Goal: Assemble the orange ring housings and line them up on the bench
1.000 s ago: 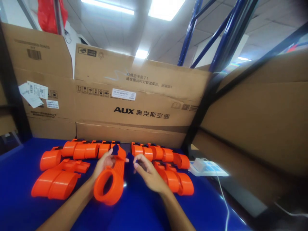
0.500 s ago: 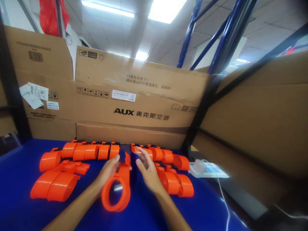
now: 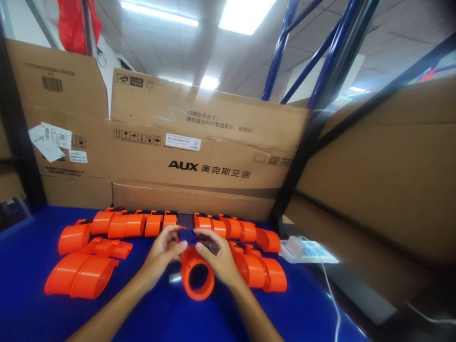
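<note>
Between my two hands is an orange tape dispenser with a wide ring facing me. A dark blue piece sits across its upper end. My left hand grips the upper end from the left, thumb on the near side. From the right, my right hand closes on the same end, thumb beside the blue piece. The far fingertips of both hands are partly hidden. Just left of the ring, a small shiny spot or object shows on the blue table surface; I cannot tell which.
Several similar orange dispensers with dark pieces stand in a back row. More orange parts lie at left and right. Behind are a dark rectangular object and a cardboard wall. A white power strip with a cable sits right.
The blue piece, apart in my right hand before, now sits at the dispenser's upper end. My hands have come together, and the ring has swung right and turned.
</note>
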